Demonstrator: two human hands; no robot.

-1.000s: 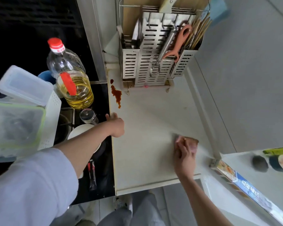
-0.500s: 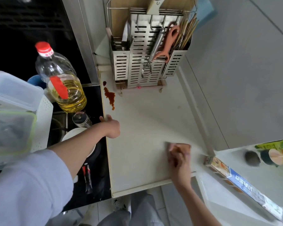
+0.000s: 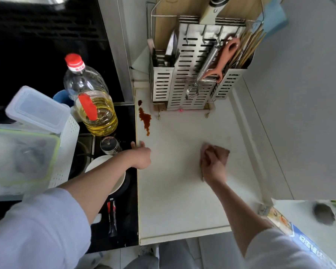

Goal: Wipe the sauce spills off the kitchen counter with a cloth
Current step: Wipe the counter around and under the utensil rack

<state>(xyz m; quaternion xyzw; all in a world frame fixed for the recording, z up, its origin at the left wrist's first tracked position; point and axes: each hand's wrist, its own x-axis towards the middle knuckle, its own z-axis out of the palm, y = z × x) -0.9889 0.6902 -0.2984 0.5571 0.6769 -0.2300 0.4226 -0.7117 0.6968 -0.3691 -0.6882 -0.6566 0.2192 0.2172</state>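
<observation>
Two hands rest well apart on the white counter [image 3: 182, 200]. The right hand [image 3: 213, 166] lies on a brown cloth [image 3: 220, 152], its fingers curled round the cloth and pressing it flat against the counter's middle-right part; the cloth's far corner shows beyond the knuckles. The left hand [image 3: 142, 157] sits at the counter's left edge with its fingers bent under and its thumb pointing away from the body; it holds nothing that can be seen, and its fingertips are hidden beneath the hand.

Beyond the left hand, a reddish-brown sauce spill [image 3: 145, 119] runs in a streak along the counter's far left edge, with a smaller spot at its far end; it lies apart from both hands and from the cloth. Just beside the spill, against the back wall, stands a slotted metal utensil rack [image 3: 190, 74] holding knives, chopsticks and an orange-handled tool.

Left of the counter is a black stovetop [image 3: 128, 117]. On it stands an oil bottle [image 3: 91, 100] with a red cap, a small metal-lidded jar [image 3: 110, 145] near it, and a white bowl [image 3: 105, 167] partly hidden under the left forearm. Clear plastic containers [image 3: 27, 133] are stacked at the far left.
</observation>
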